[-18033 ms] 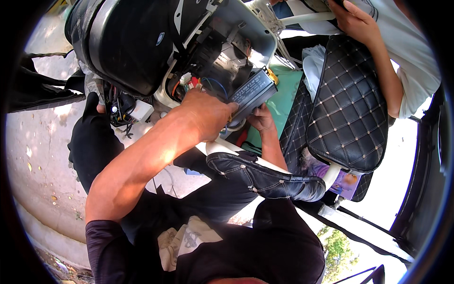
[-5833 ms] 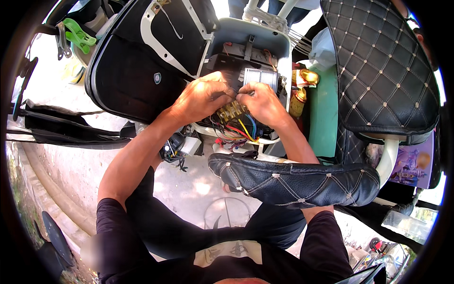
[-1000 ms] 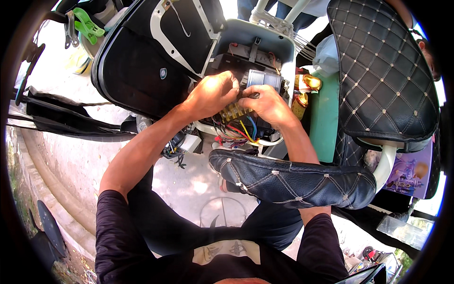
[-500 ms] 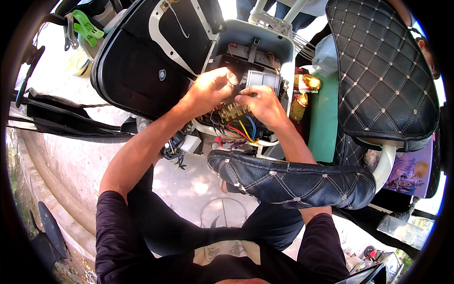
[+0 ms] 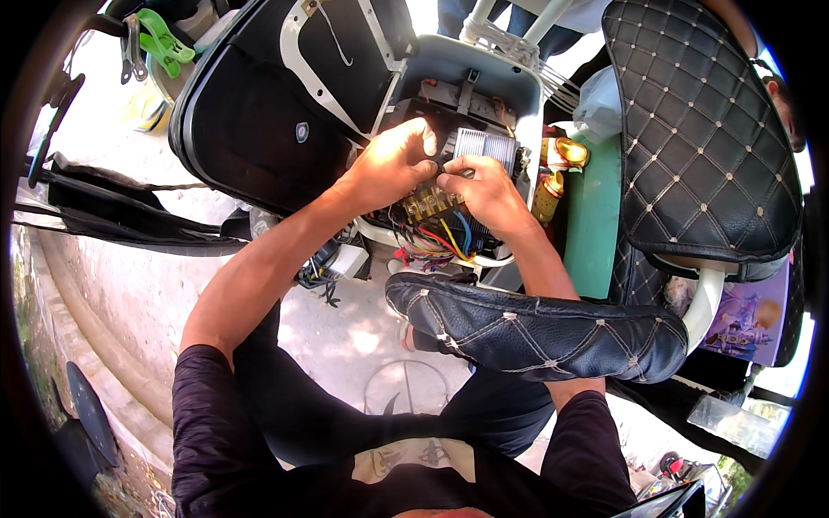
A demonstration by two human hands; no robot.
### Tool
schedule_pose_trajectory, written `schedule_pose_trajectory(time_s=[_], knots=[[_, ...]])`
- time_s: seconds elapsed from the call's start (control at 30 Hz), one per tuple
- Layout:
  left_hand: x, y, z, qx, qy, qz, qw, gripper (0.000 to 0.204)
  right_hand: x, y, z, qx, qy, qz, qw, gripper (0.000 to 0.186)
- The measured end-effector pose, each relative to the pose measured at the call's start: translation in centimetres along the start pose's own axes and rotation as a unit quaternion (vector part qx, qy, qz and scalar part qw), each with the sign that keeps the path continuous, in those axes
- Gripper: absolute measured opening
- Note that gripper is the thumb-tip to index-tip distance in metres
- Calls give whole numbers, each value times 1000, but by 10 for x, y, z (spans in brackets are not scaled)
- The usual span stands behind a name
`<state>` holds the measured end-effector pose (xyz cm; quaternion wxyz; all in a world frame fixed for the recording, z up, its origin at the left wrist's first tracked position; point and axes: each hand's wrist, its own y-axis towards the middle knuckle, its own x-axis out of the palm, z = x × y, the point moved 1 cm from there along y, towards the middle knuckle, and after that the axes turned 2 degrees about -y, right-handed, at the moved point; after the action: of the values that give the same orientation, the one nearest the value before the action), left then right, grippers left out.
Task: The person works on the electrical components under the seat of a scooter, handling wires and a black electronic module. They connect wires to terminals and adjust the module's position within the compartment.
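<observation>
Both hands are close together above an open pale grey box (image 5: 537,112) packed with wiring. My left hand (image 5: 399,162) has its thumb and forefinger apart, and nothing shows between them. Its thumb tip is close to the fingertips of my right hand (image 5: 490,192). The right thumb and forefinger are pinched together; what they hold, if anything, is too small to make out. Beneath the hands lies a brass-coloured terminal block (image 5: 425,205). Yellow, blue and red wires (image 5: 447,240) run from it toward the near rim. Behind the right hand is a ribbed silver heat sink (image 5: 485,143).
A black padded seat or lid (image 5: 250,112) leans open at left. Over my right forearm lies a quilted black armrest (image 5: 535,337); a quilted backrest (image 5: 704,129) stands at right. Gold-coloured parts (image 5: 566,154) and a green panel (image 5: 591,216) are beside the box.
My left thumb and forefinger have spread apart, and the thumb has come lower, nearer the right fingertips. My right hand stays pinched over the box. The whole view has shifted slightly.
</observation>
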<state>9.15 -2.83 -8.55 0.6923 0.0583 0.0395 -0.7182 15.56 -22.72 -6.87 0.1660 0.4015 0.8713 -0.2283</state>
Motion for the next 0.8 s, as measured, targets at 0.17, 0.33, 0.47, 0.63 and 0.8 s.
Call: schedule_pose_trajectory(time_s=[0.17,0.33,0.47,0.63,0.8], knots=[[7,-2,11,2,107,20,994,18,0,-1,3,21,27,4,999,33],[3,-6,12,80,207,8,975,12,-2,-1,6,13,25,17,999,32],[0,-14,2,218,260,23,940,13,-5,0,4,43,1,-3,999,29],[-1,-19,11,191,299,-18,935,18,-8,-2,0,21,-4,2,1000,27],[-3,-21,21,217,332,-22,918,20,-7,-2,2,17,-1,12,1000,28]])
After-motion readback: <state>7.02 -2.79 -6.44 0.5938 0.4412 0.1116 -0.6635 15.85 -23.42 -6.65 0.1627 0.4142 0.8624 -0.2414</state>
